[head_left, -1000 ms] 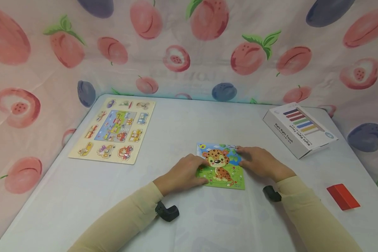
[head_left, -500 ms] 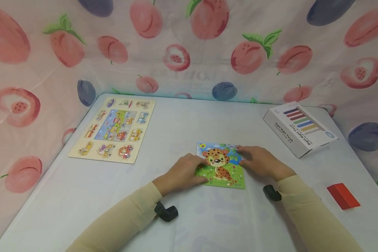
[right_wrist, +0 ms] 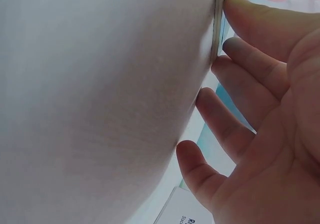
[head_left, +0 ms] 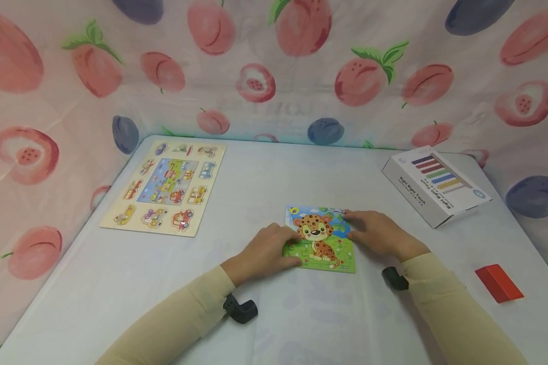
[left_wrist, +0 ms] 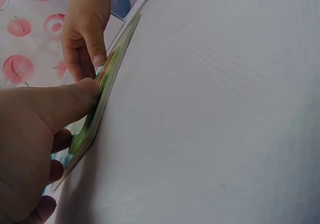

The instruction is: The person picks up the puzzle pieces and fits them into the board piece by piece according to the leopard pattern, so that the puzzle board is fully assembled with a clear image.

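A small square jigsaw puzzle [head_left: 321, 248] with a spotted leopard cub on grass lies flat on the white table, mid-view in the head view. My left hand [head_left: 262, 253] rests on its left side, thumb and forefinger spread over the picture. In the left wrist view that thumb [left_wrist: 85, 91] lies over the puzzle's near edge. My right hand [head_left: 381, 233] touches the puzzle's right side near the upper corner. The right wrist view has its thumb and fingertips right at the puzzle's edge [right_wrist: 218, 26], the other fingers spread beside it.
A wooden vehicle peg puzzle board [head_left: 189, 218] lies at the back left. At the back right stands a white toy box [head_left: 413, 195] printed with coloured bars. A red block [head_left: 499, 284] lies at the right. Fruit-patterned cloth [head_left: 274, 116] hangs behind the table.
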`<state>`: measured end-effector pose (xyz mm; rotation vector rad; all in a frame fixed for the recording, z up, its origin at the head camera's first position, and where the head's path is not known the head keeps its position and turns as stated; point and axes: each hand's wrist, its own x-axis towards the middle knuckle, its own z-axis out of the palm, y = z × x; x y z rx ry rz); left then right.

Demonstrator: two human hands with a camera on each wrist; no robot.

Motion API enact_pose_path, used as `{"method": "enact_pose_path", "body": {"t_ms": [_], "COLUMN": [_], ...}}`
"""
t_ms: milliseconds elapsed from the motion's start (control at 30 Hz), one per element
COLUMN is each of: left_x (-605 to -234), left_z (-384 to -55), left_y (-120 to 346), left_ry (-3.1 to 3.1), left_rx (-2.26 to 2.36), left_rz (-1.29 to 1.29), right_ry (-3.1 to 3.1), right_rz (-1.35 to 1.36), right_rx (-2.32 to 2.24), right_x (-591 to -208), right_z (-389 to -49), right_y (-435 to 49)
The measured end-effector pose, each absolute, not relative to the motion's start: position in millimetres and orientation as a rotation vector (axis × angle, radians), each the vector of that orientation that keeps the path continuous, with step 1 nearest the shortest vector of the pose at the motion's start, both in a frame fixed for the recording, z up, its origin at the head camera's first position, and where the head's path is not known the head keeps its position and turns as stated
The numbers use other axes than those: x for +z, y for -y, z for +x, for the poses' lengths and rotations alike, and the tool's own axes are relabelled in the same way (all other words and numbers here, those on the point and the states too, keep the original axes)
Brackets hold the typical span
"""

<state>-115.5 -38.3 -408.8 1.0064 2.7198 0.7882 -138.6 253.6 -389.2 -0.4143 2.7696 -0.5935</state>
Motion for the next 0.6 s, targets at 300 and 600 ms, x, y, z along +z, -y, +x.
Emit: {"method": "enact_pose_path", "body": {"t_ms": [300, 600], "left_x": [-408.2, -407.4], "left_z": [-116.2, -116.2], "left_y": [36.4, 38.6], "left_ry": [-2.755, -2.727], "left_rx": [0.744, 0.792], "left_rz": [0.974, 1.009], "right_ry": [-2.768, -2.765], "right_rz": [-0.4, -0.399], "right_rx": [-0.59, -0.594], "right_x": [-389.5, -387.7], "right_z": [-139.0, -137.6], "right_y": [-253.2, -252.4]}}
